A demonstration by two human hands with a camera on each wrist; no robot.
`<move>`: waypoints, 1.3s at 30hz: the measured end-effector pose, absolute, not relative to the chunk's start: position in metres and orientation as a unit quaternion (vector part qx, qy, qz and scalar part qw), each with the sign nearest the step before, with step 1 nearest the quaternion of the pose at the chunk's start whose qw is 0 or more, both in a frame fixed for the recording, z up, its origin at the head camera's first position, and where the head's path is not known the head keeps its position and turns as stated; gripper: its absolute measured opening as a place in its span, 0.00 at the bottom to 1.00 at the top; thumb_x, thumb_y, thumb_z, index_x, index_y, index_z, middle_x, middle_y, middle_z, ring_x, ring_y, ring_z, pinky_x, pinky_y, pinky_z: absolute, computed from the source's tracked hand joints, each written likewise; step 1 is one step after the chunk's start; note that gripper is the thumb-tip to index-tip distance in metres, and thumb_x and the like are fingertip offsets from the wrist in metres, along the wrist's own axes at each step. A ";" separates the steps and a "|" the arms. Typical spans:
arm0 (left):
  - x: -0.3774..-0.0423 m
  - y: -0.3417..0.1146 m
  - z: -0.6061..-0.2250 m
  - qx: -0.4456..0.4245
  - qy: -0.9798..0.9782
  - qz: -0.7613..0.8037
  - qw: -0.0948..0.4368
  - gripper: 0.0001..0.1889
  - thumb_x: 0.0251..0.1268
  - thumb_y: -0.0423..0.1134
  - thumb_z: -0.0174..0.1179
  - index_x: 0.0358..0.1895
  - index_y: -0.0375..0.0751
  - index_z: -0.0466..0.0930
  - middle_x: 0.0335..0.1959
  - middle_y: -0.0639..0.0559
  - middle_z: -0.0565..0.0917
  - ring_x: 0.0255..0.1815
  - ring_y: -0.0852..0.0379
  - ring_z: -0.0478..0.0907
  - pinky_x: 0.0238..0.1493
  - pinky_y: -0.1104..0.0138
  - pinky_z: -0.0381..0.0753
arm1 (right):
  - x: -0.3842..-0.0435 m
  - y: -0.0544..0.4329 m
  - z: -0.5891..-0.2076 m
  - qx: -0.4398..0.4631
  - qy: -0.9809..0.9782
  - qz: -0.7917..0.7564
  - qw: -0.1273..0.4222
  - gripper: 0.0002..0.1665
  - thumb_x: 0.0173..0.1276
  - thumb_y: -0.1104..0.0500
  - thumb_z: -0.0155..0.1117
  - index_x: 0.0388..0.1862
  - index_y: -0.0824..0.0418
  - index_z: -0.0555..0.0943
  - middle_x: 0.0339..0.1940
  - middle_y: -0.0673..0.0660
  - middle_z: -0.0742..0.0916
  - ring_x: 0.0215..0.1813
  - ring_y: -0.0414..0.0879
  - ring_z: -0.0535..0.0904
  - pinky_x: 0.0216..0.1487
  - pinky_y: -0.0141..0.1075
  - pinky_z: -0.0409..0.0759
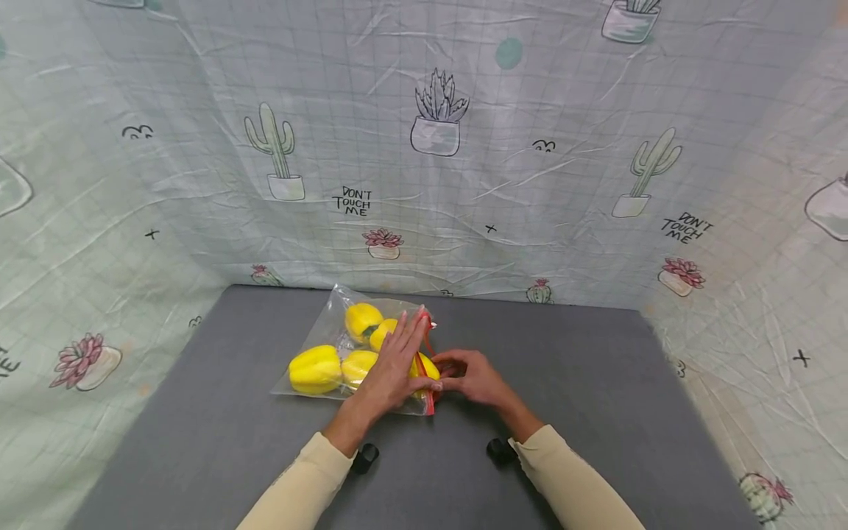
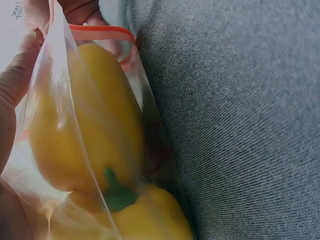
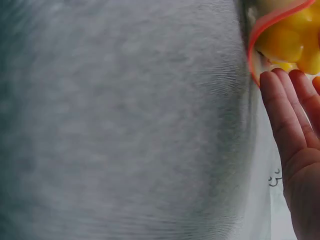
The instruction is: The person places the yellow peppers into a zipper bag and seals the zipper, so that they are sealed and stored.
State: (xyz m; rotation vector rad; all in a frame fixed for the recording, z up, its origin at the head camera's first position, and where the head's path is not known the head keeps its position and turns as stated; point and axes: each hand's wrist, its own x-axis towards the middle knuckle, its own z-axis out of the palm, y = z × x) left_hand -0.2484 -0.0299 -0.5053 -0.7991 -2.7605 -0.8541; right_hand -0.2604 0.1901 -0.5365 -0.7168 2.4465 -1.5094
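Observation:
A clear zip bag (image 1: 316,331) with a red strip (image 1: 429,401) at its mouth lies on the grey table, holding several yellow bell peppers (image 1: 315,369). My left hand (image 1: 391,368) rests on the bag beside the mouth, its fingers straight and its thumb reaching toward the right hand. At the mouth, my right hand (image 1: 473,377) touches the bag's edge near the closest bell pepper (image 2: 87,120). Extended right fingers (image 3: 282,107) show by the red rim in the right wrist view. A green stem (image 2: 117,192) shows through the plastic in the left wrist view.
Grey table surface (image 1: 570,383) extends to both sides of the bag. Behind it hangs a pale curtain (image 1: 490,177) printed with potted cacti. Black bands (image 1: 364,458) sit by the wrists.

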 end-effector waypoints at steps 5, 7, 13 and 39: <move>-0.247 -0.032 -0.505 -0.269 -0.917 -0.287 0.059 0.64 0.53 0.59 0.76 0.87 0.53 0.40 0.89 0.56 0.44 0.90 0.43 0.40 0.82 0.35 0.52 | -0.259 0.190 -0.542 -0.263 0.815 -0.504 0.110 0.27 0.71 0.62 0.70 0.66 0.71 0.78 0.59 0.69 0.87 0.55 0.58 0.89 0.56 0.39 0.88; -0.247 -0.032 -0.505 -0.271 -0.918 -0.284 0.055 0.64 0.53 0.59 0.76 0.87 0.52 0.40 0.89 0.55 0.45 0.90 0.42 0.40 0.82 0.35 0.52 | -0.258 0.190 -0.543 -0.270 0.812 -0.504 0.115 0.28 0.72 0.62 0.69 0.68 0.72 0.77 0.60 0.70 0.87 0.56 0.58 0.89 0.57 0.38 0.88; -0.245 -0.031 -0.503 -0.267 -0.922 -0.278 0.039 0.64 0.55 0.59 0.75 0.87 0.51 0.40 0.89 0.55 0.44 0.90 0.42 0.38 0.83 0.36 0.51 | -0.255 0.186 -0.540 -0.254 0.817 -0.507 0.100 0.19 0.66 0.67 0.73 0.55 0.72 0.83 0.44 0.67 0.90 0.40 0.44 0.87 0.42 0.30 0.85; -0.244 -0.034 -0.499 -0.276 -0.924 -0.250 0.086 0.61 0.58 0.61 0.72 0.86 0.43 0.43 0.89 0.49 0.47 0.89 0.38 0.43 0.81 0.33 0.54 | -0.260 0.151 -0.546 -0.289 0.841 -0.451 0.072 0.08 0.59 0.70 0.71 0.37 0.63 0.88 0.28 0.55 0.88 0.29 0.31 0.74 0.33 0.26 0.75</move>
